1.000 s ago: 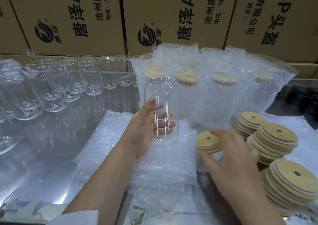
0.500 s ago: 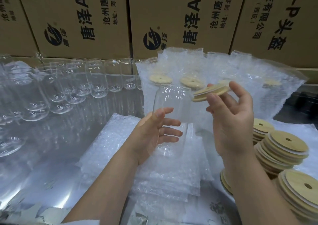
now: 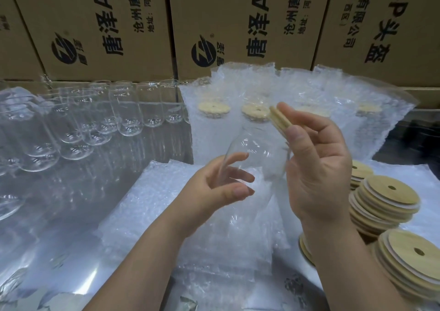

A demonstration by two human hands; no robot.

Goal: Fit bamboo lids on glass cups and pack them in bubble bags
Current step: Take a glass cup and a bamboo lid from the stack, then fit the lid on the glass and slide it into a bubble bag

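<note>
Lidding of a clear, round-shouldered glass cup [image 3: 259, 153] above the middle of the reflective tabletop [image 3: 59, 215]. The cup is gripped round its lower body by the curled fingers and thumb of the left hand [image 3: 214, 191], with its mouth tilted away. Round, pale bamboo lids [image 3: 281, 120], apparently two pressed together and seen edge-on, are pinched between the thumb and fingertips of the right hand [image 3: 319, 168], just beside the cup's mouth and not yet seated. Flat, clear bubble bags [image 3: 152, 206] lie stacked beneath, and lid stacks [image 3: 385, 201] stand at the right edge. Three risks are judged. A doubled lid may be fitted if the pair is not separated. A tilted lid may jam or skid off the rim. Smooth glass may slip from a light grip.
</note>
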